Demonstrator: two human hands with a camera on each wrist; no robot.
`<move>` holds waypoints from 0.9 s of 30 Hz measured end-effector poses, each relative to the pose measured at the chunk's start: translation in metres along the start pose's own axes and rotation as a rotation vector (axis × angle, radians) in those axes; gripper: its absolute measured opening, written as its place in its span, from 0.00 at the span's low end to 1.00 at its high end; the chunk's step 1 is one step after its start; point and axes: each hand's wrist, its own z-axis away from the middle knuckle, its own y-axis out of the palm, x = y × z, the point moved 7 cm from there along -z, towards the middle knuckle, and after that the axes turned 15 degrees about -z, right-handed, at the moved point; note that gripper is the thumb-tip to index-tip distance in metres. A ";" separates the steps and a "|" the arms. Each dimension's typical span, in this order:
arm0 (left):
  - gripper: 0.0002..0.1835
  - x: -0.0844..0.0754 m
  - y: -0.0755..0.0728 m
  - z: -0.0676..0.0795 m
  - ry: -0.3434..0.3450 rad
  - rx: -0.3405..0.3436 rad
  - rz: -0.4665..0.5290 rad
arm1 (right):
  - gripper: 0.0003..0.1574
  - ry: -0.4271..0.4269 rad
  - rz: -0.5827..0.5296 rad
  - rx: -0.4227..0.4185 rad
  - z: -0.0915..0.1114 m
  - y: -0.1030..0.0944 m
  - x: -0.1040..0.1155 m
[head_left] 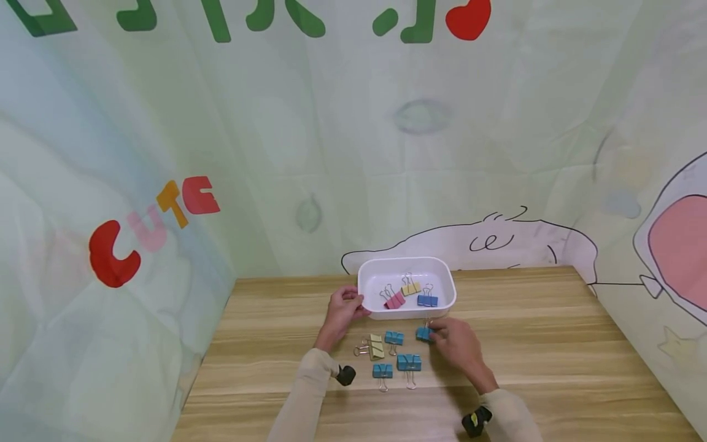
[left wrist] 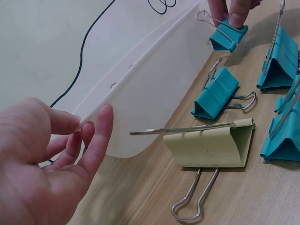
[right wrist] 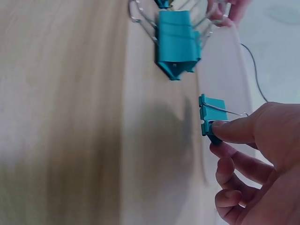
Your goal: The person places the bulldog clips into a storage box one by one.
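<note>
At the left end of a white plastic tray [head_left: 405,314], my left hand [head_left: 339,314] holds the rim between thumb and fingers. My right hand [head_left: 459,345] pinches a teal binder clip [right wrist: 214,110] by its body, just in front of the tray's near wall, with the wire handles toward the tray. Inside the tray lie a pink binder clip [head_left: 394,300], a yellow binder clip [head_left: 411,289] and a blue binder clip [head_left: 428,301]. Between the hands, a cream binder clip [left wrist: 211,147] and several teal binder clips [head_left: 409,362] rest on the table.
The wood-grain table [head_left: 265,368] ends at a printed fabric backdrop [head_left: 309,153] right behind the tray. More fabric hangs at the left and right sides. A black wrist camera [head_left: 346,375] sits on the left wrist, close to the loose clips.
</note>
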 end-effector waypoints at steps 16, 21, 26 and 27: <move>0.18 0.000 -0.001 0.000 0.002 0.010 0.001 | 0.09 -0.061 0.006 0.047 -0.017 -0.020 0.046; 0.18 -0.001 0.000 0.001 0.000 0.010 0.008 | 0.07 -0.078 -0.009 0.049 -0.023 -0.025 0.063; 0.19 -0.002 -0.001 0.003 -0.003 0.008 0.007 | 0.09 -0.085 -0.003 0.008 -0.033 -0.033 0.075; 0.19 -0.002 -0.001 0.003 -0.003 0.008 0.007 | 0.10 -0.085 -0.001 -0.001 -0.035 -0.034 0.077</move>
